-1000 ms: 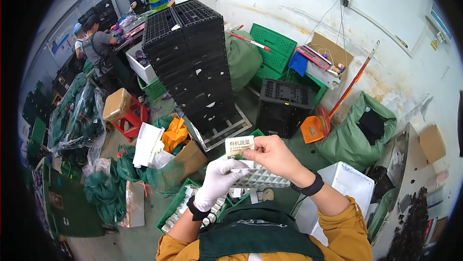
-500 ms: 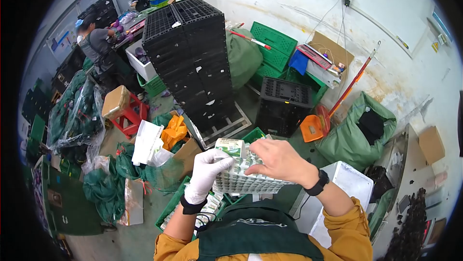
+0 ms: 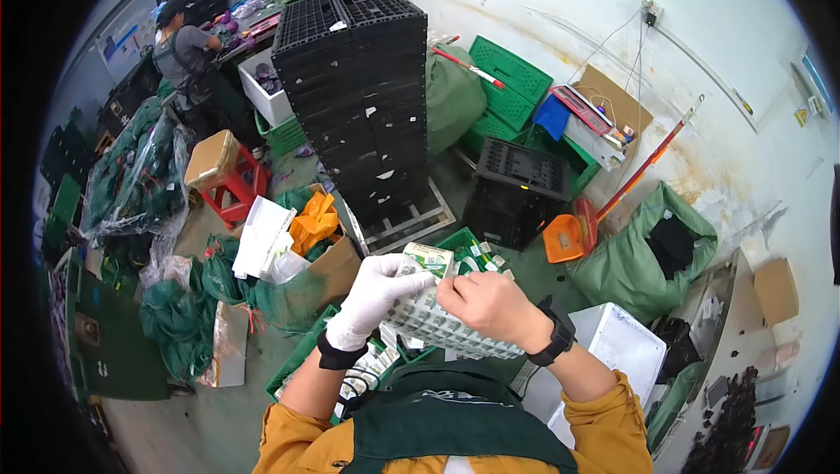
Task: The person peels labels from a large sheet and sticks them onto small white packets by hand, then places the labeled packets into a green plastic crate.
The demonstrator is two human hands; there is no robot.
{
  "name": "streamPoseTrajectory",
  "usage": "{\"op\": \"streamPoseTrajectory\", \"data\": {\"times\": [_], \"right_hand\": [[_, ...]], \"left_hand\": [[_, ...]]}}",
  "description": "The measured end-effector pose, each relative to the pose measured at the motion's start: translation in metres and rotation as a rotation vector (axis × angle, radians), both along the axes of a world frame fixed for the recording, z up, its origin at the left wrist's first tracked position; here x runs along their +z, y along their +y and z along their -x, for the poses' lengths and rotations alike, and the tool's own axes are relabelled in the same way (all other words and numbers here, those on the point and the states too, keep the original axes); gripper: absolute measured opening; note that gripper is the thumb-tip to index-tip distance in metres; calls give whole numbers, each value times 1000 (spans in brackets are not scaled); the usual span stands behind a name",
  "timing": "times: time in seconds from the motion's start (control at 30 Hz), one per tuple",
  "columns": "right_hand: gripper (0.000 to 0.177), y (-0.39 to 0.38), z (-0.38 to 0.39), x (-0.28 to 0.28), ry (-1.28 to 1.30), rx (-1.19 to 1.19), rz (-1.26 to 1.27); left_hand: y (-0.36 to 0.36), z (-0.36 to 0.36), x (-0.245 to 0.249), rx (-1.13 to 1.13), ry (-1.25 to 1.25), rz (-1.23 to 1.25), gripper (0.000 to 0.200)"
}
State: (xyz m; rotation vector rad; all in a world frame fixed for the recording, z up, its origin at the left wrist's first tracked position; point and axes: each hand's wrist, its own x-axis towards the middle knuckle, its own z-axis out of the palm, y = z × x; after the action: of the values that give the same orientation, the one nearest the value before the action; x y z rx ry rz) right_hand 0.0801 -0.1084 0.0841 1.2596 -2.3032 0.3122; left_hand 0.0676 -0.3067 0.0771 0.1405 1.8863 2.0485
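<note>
My left hand point(image 3: 366, 297), in a white glove, is closed with thumb and fingers on a white sheet with rows of small green-grey marks point(image 3: 455, 327). Against its upper edge, beside the gloved fingers, is a small green-and-white printed label piece point(image 3: 429, 258). My bare right hand point(image 3: 494, 308) has its fingers curled together at the sheet's upper edge, close to the left fingertips; what lies between them is hidden. Below the sheet, a green crate point(image 3: 306, 360) holds several small white-and-green packs point(image 3: 378, 367). Behind it, another green crate point(image 3: 457, 239) holds similar packs.
A tall stack of black crates point(image 3: 354, 98) stands ahead, with a lower black crate point(image 3: 516, 185) to its right. An open cardboard box point(image 3: 337, 268) and red stool point(image 3: 241, 189) are left. A white foam box point(image 3: 612, 351) sits right. Two people work at the far-left table.
My right hand has moved from spread fingers above the sheet to curled fingers at its edge, near my left hand. The sheet has tilted, and the view has shifted slightly.
</note>
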Motion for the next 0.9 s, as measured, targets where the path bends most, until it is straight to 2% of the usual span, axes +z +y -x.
{"op": "streamPoseTrajectory", "data": {"times": [0.07, 0.17, 0.23, 0.3, 0.33, 0.37, 0.43, 0.47, 0.5, 0.53, 0.57, 0.63, 0.7, 0.73, 0.77, 0.8, 0.87, 0.9], "right_hand": [[14, 0, -3, -3, 137, -3, -56], [14, 0, -7, -3, 122, 69, -22], [10, 4, -8, 5, 44, 77, 67], [6, 9, -10, 17, -191, -74, 550], [11, 16, -13, 28, -529, -283, 652], [16, 26, -8, 31, -782, -404, 658], [19, 33, 7, 16, -881, -420, 535], [20, 32, 9, 14, -910, -381, 471], [21, 25, 11, 14, -939, -342, 409], [19, 15, 11, 23, -1074, -247, 509], [19, 9, 14, 19, -1070, -254, 518], [18, 3, 22, 7, -1194, -8, 956], [12, 17, 35, 4, -1194, -96, 994], [12, 27, 48, -5, -1138, -133, 1017], [12, 36, 59, -12, -1083, -171, 1039], [14, 41, 58, -1, -986, -355, 916], [14, 34, 46, 12, -995, -324, 831], [13, 30, 40, 12, -1009, -296, 745]], "left_hand": [[3, 2, -4, -2, -17, -52, 12], [7, 4, -6, 35, -139, -130, 12], [0, 8, -19, 10, -94, -101, 12], [-3, 6, -19, 46, 11, 14, 10], [-1, 2, -17, 67, 46, -21, 9], [-3, 2, -18, 32, 93, -9, 8], [0, 0, -19, -46, 257, 10, 6], [4, -2, -12, -104, 186, -1, 4], [8, -3, -14, -132, 253, 17, 4], [11, -3, -12, -184, 242, 36, 5], [14, -4, -10, -235, 232, 57, 5], [17, -4, -16, -184, 236, -4, 6], [14, -6, -24, -197, 163, -51, 8], [15, -13, -23, -206, 3, -78, 7], [17, -19, -25, -148, -47, -53, 7], [15, -21, -27, -117, -75, -35, 8], [12, -19, -30, -80, -96, -18, 9], [12, -18, -33, -43, 15, -11, 9]]}}
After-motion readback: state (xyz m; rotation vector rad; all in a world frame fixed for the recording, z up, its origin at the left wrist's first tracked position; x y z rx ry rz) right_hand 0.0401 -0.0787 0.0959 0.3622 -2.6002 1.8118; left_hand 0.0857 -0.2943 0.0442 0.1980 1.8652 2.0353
